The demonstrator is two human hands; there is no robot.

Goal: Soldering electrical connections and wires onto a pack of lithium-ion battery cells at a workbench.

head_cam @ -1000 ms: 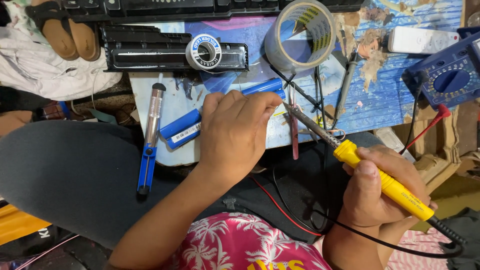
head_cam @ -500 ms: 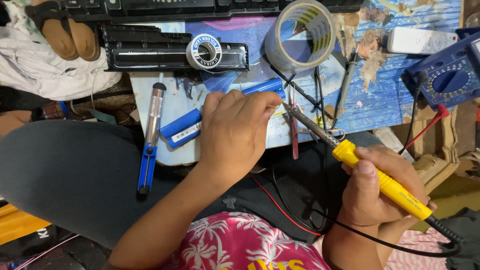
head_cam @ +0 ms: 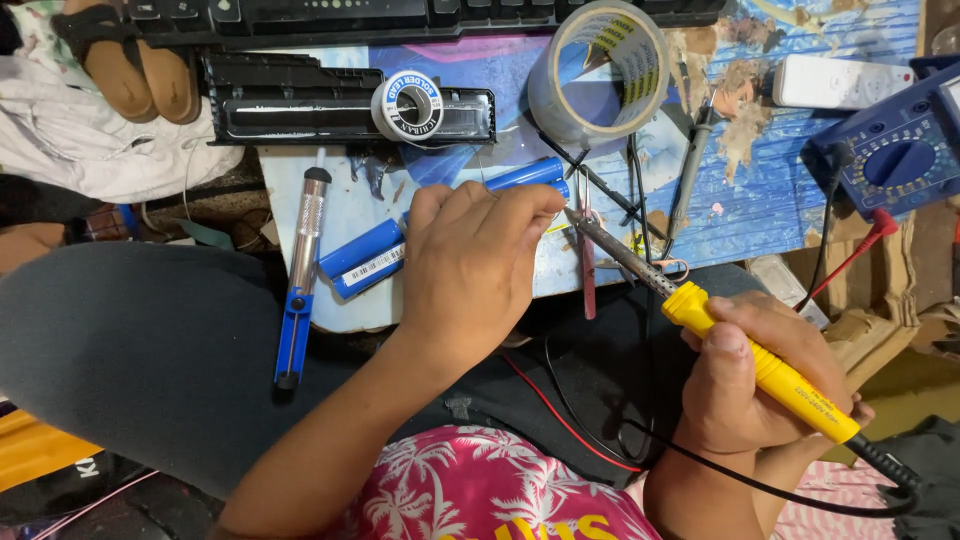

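Nothing moved | blue cylindrical cells [head_cam: 372,262] under left hand [head_cam: 470,275] | right hand [head_cam: 760,385] grips soldering iron [head_cam: 700,315]

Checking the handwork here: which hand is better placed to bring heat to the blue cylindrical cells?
Right hand, probably: it grips the yellow-handled soldering iron, tip by the blue cylindrical cells that the left hand steadies.

White label [head_cam: 372,268] on blue cell [head_cam: 362,258]; round spool label [head_cam: 408,106].

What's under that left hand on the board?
Under the left hand lie blue cylindrical batteries, their ends showing on both sides. Their middles and whatever the fingers pinch beside the soldering iron are hidden.
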